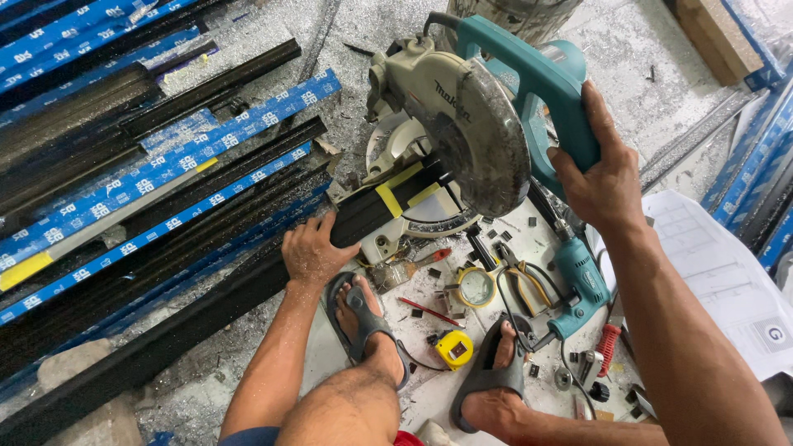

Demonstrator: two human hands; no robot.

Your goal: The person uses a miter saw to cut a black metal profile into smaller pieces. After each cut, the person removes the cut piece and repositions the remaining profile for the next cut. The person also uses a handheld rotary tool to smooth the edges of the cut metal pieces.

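Observation:
A teal and grey mitre saw (pixel 462 124) stands on the floor ahead of me. My right hand (pixel 599 169) grips its teal handle (pixel 545 83). A long black metal profile (pixel 206 318) with yellow tape marks lies across the saw's base, running down to the lower left. My left hand (pixel 312 248) presses down on that profile just left of the blade guard (pixel 487 144). My two feet in dark sandals (pixel 363 322) rest on the floor just below the saw.
Several black profiles and blue-wrapped ones (pixel 149 182) lie stacked at the left. A teal power drill (pixel 578 281), yellow tape measure (pixel 454 348), pliers (pixel 516 277), a red pencil and small offcuts litter the floor near my feet. Paper drawings (pixel 727 272) lie at the right.

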